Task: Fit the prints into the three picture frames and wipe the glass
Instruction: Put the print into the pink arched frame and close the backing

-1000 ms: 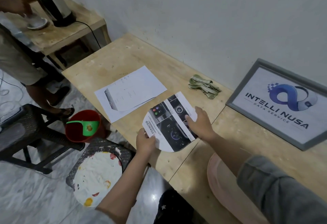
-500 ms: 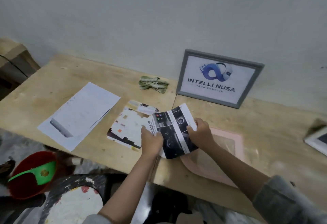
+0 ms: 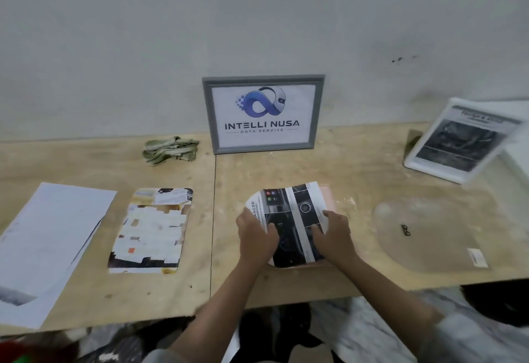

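My left hand (image 3: 256,238) and my right hand (image 3: 334,236) both grip a dark print (image 3: 292,213) showing car dashboard photos, its top edge curling up. The print lies over a pink picture frame (image 3: 329,199) flat on the wooden table (image 3: 286,168); only the frame's pink edges show. A grey frame (image 3: 262,113) holding a logo print leans on the wall behind. A white frame (image 3: 458,145) with a dark print leans at the far right. A loose colourful print (image 3: 151,231) lies to the left. A green cloth (image 3: 170,150) sits crumpled near the wall.
White sheets of paper (image 3: 48,242) lie at the table's left end. A rounded backing board (image 3: 429,233) with a small metal clip lies flat to the right of my hands. The table's front edge runs just below my forearms, with the floor beyond it.
The view swung right, from the table's left end to face the grey frame. My hands carried the dark print to the right and lowered it over the pink frame.
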Available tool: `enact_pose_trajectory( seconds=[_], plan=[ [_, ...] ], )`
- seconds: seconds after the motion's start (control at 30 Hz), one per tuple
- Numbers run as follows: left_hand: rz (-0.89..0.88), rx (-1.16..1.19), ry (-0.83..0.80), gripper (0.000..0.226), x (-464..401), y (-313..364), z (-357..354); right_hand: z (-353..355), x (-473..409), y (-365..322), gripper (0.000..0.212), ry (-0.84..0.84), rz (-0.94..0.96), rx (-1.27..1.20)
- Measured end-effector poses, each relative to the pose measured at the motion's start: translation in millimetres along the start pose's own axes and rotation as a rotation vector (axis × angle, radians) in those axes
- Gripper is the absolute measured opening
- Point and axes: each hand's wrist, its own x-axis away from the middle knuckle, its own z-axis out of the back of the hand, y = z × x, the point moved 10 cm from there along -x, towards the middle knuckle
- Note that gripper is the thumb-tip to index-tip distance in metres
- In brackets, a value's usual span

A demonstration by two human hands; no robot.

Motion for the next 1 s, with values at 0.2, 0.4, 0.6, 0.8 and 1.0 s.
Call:
enact_pose_trajectory(
  seconds=[0.2,0.4,0.6,0.8,1.0],
  plan=[
    [-0.076,-0.144,-0.060,0.053,-2.1,0.8,-16.2,-5.3,10.1,11.5,0.048,0.009,0.022,0.096],
    [-0.133,-0.331,-0.160,0.071,2.5,-6.7,-30.4,-12.6,11.2,13.9,0.062,-0.011,0.067,0.227],
    [-0.238,-0.454,-0.269,0.069,-4.2,-15.2,-42.1,-25.9,7.1,20.7,0.069,-0.085,0.128,0.339],
    [-0.253,-0.586,-0.308,0.078,-8.3,-23.7,-50.2,-33.2,9.8,28.2,0.066,-0.135,0.121,0.410],
    [-0.234,-0.545,-0.269,0.071,-7.2,-16.3,-48.4,-29.3,11.4,27.2,0.063,-0.132,0.150,0.441]
  ],
)
